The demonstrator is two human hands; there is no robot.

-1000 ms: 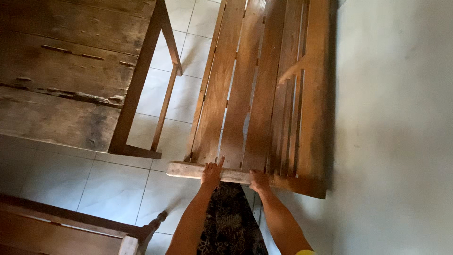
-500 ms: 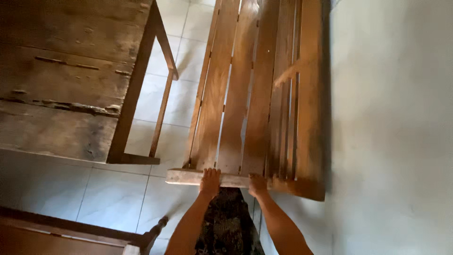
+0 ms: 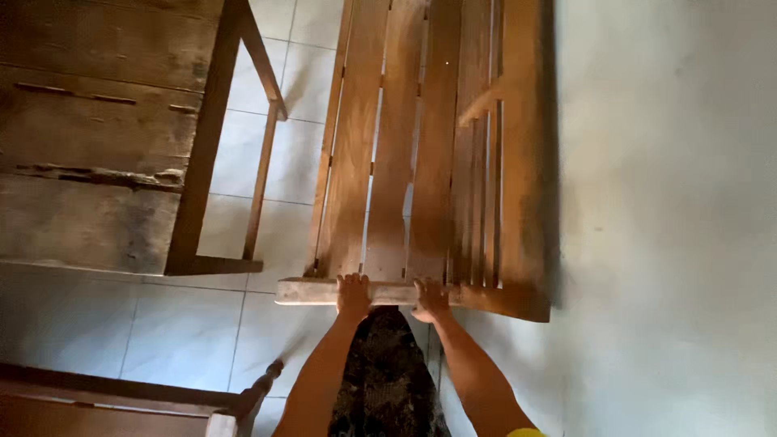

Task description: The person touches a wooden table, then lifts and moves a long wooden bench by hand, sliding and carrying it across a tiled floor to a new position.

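A view from above, looking down at a person's two bare forearms reaching forward. Both hands grasp the pale, rounded wooden armrest [image 3: 324,291] at the near end of a long brown slatted wooden bench [image 3: 396,154]. The left hand [image 3: 353,293] curls over the armrest near its middle, fingers wrapped over the top. The right hand [image 3: 430,299] grips the same rail just beside it, a little nearer the wall, fingers also closed around the wood. The two hands are close together but not touching.

The bench stretches away from the person, its seat planks running lengthwise and its backrest slats on the right-hand side, standing just beside a plain pale grey wall [image 3: 664,210]. It stands on a floor of large white square tiles [image 3: 202,324].

To the left, well apart from the hands, is a worn, weathered dark wooden surface [image 3: 97,137] with cracked boards and a framed leg structure that reaches toward the bench. At the bottom left corner, part of another dark wooden piece of furniture [image 3: 121,396] with a turned knob shows. Between the forearms, dark patterned fabric [image 3: 384,372] of the person's clothing is visible.
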